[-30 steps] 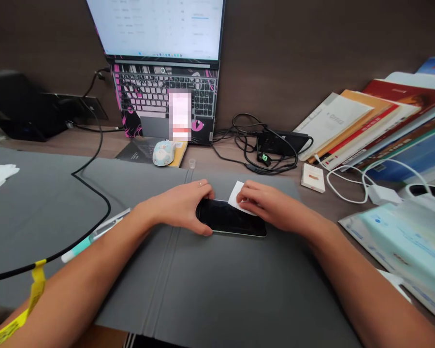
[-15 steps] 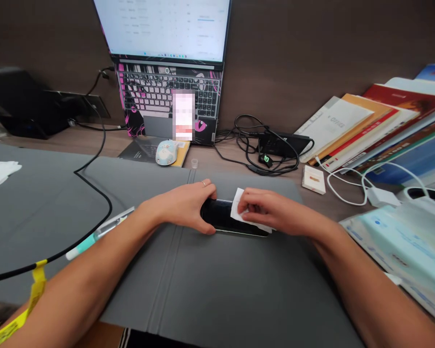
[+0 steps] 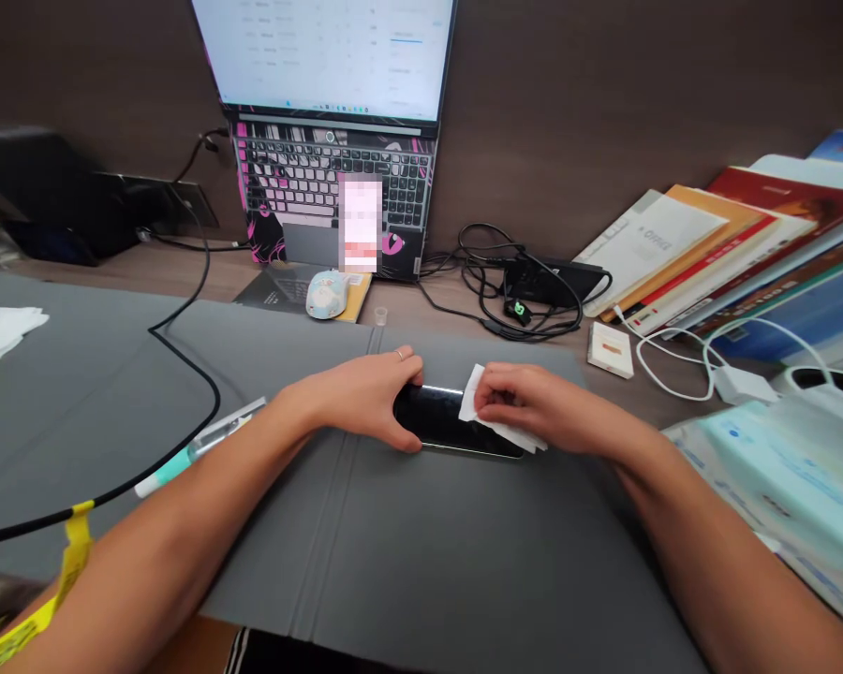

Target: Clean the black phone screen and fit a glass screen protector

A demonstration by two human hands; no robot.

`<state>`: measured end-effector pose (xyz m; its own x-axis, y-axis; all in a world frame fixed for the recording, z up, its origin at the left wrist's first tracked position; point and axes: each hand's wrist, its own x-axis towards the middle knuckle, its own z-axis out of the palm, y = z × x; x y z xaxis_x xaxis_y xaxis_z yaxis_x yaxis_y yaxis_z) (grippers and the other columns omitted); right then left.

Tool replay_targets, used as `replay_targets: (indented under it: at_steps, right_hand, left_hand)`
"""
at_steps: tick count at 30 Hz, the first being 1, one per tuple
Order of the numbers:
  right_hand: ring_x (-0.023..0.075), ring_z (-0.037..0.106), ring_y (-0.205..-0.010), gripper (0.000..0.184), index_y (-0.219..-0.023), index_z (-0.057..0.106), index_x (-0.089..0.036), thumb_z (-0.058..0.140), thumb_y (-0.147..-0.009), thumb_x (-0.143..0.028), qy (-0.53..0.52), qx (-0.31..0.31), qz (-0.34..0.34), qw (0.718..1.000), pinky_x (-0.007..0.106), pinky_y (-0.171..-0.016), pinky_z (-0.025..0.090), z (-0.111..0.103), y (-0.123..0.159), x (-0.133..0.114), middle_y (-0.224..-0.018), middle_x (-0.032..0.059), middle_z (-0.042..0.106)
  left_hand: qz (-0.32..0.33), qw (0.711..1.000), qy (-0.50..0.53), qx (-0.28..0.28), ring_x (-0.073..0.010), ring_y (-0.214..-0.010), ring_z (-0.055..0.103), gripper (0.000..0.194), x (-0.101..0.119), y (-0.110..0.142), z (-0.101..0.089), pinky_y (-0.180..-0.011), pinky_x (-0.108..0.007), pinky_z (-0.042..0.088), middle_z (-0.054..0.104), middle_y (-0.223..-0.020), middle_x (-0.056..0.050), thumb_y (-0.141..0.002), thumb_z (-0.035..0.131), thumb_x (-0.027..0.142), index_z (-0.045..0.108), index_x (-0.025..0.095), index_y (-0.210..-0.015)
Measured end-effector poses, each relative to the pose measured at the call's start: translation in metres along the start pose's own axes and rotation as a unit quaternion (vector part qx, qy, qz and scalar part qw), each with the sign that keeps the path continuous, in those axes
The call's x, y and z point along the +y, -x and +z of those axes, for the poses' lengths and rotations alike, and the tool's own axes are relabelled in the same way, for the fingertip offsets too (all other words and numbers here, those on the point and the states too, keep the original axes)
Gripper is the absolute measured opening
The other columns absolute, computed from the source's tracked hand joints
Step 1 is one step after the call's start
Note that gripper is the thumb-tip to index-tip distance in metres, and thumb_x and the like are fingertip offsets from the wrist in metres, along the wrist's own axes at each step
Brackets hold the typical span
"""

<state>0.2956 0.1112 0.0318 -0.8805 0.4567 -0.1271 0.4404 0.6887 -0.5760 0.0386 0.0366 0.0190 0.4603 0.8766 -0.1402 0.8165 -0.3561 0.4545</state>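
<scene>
A smartphone (image 3: 436, 421) with a dark screen lies flat on the grey desk mat (image 3: 450, 552). My left hand (image 3: 369, 398) grips its left end, thumb on the near edge and fingers on the far edge. Pinched in my right hand (image 3: 526, 401) is a folded white tissue (image 3: 469, 398), pressed on the right part of the screen. The tissue and hand cover the phone's right end. Beside my left forearm lies a clear and teal spray bottle (image 3: 189, 454), partly hidden by the arm.
Behind stand a laptop (image 3: 302, 197), a mouse (image 3: 327, 294) and a small clear cap (image 3: 380, 315). Tangled black cables (image 3: 520, 300), leaning books (image 3: 717, 253) and a tissue pack (image 3: 779, 487) are right. A black cable (image 3: 211, 384) crosses the mat by a crumpled tissue (image 3: 7, 332).
My right hand has moved the tissue rightward across the screen, uncovering more of its middle. My left hand still holds the phone's left end. The whole view has shifted slightly.
</scene>
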Motion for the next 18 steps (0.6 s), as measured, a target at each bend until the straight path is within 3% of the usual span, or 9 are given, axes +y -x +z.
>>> replay_targets:
  at_steps: [7,18]
  right_hand:
    - [0.0185,0.056,-0.076,0.024,-0.085,0.064,-0.019,0.055,-0.093,-0.040,0.017,-0.015,0.072,0.997,0.030,-0.070,0.041,-0.010,0.008,0.002,-0.084,0.0051,0.063]
    - [0.0169,0.056,-0.076,0.014,-0.080,0.061,-0.019,0.057,-0.091,-0.026,0.014,0.012,0.034,0.999,0.029,-0.071,0.041,0.006,0.000,-0.008,-0.084,0.0040,0.065]
  left_hand:
    - [0.010,1.000,0.007,0.004,-0.0169,-0.082,0.055,0.055,-0.004,-0.002,0.002,-0.069,-0.030,0.042,0.053,-0.106,-0.002,-0.067,0.076,0.055,0.050,0.022,-0.103]
    - [-0.006,1.000,0.010,-0.009,-0.0183,-0.082,0.054,0.056,0.002,-0.001,-0.003,-0.069,-0.031,0.041,0.054,-0.108,-0.003,-0.066,0.075,0.054,0.051,0.022,-0.105]
